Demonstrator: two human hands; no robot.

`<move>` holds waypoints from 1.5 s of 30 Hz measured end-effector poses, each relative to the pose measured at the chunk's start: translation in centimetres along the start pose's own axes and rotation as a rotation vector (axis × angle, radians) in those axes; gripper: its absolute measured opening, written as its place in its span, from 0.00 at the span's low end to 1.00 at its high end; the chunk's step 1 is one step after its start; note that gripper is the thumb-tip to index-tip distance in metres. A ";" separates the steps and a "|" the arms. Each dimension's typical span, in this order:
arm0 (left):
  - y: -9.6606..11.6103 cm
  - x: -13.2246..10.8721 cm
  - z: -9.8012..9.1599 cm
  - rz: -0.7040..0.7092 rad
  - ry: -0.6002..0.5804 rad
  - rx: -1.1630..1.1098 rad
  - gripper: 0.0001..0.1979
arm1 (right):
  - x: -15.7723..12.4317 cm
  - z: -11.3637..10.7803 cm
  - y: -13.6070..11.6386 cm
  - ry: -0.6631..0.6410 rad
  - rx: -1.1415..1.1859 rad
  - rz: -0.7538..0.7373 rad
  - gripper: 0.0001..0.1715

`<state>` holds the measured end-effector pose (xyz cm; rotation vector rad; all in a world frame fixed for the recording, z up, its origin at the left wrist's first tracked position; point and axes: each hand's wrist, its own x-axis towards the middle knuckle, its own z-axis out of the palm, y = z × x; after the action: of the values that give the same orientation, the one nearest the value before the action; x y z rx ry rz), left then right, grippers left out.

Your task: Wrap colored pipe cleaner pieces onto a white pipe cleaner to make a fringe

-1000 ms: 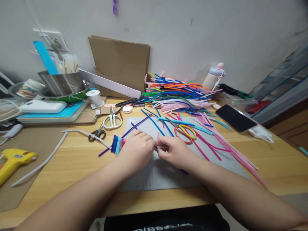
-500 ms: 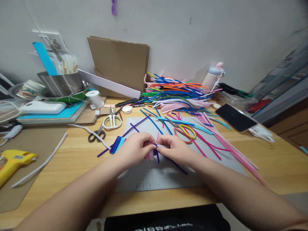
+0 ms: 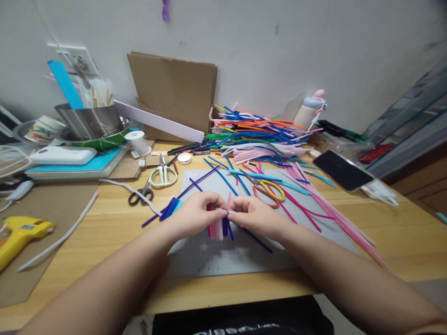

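1. Work done: a banded piece (image 3: 217, 230) of fuzzy stems lies at the center, above the gray cutting mat (image 3: 226, 266). Pink, pale and purple bands show below the fingers; blue bands (image 3: 170, 209) show beyond the left wrist. The left hand covers the part between, so whether the bands form one continuous row cannot be confirmed.
2. Work left: a purple stem end (image 3: 231, 231) hangs free at the right end of the bands, which suggests that this band is unfinished. The white stem (image 3: 131, 191) trails out, uncovered, at the far left — bare length appears to be available there. A total band count cannot be judged.
3. Left hand (image 3: 200, 214): fingers curled, thumb and fingertips closed in a pinch on the banded piece, at its right end.
4. Right hand (image 3: 254, 216): fingers curled, thumb and index fingertip pressed together at the same end. The exact strand between them is too small to tell.
5. Hand spacing: fingertips meet or nearly meet; the palms and wrists stand apart.
6. Nearby stock: loose pink stems (image 3: 344, 228) lie to the right, and a multicolored pile (image 3: 261, 132) sits against the wall — both out of hand.
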<state>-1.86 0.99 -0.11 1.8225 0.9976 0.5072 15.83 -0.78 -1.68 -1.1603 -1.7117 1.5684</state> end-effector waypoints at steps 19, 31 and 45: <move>0.2 -0.1 -0.1 -0.059 -0.026 -0.042 0.07 | -1.2 0.7 0.0 0.259 -1.063 -0.515 0.09; 0.7 -0.4 -0.2 0.189 0.133 0.319 0.06 | -0.4 1.0 -0.6 0.223 -0.181 -0.109 0.07; 0.0 -0.2 0.1 0.329 0.159 0.548 0.04 | 0.5 0.5 0.8 0.109 0.583 0.131 0.10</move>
<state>-1.91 0.79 -0.17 2.4928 1.0120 0.6265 15.37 -0.68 -2.61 -1.0373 -1.0141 1.8710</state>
